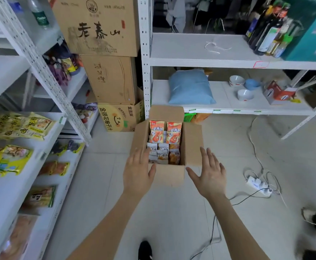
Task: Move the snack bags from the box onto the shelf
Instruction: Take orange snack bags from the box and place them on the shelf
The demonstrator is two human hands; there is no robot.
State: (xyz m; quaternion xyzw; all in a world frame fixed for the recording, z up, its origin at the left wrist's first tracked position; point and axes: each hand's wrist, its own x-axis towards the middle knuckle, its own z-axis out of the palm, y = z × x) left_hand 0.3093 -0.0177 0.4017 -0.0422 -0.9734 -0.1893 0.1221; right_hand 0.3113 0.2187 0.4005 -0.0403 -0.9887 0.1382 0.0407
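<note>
An open cardboard box [172,175] stands on the tiled floor, flaps spread. Inside lie two orange shrimp-print snack bags [165,132] at the far end and several small white and orange packets [162,153] nearer me. My left hand [137,171] hovers over the box's near left corner, fingers apart, holding nothing. My right hand [208,175] is spread open just right of the box, beside its right flap. The white shelf unit [40,166] on the left carries yellow and orange snack bags.
Stacked cardboard cartons [112,79] stand behind the box. A second white shelf [228,106] at the back holds a blue bag, bowls and bottles. A power strip [258,185] with cables lies on the floor at the right. A shoe [145,250] shows below.
</note>
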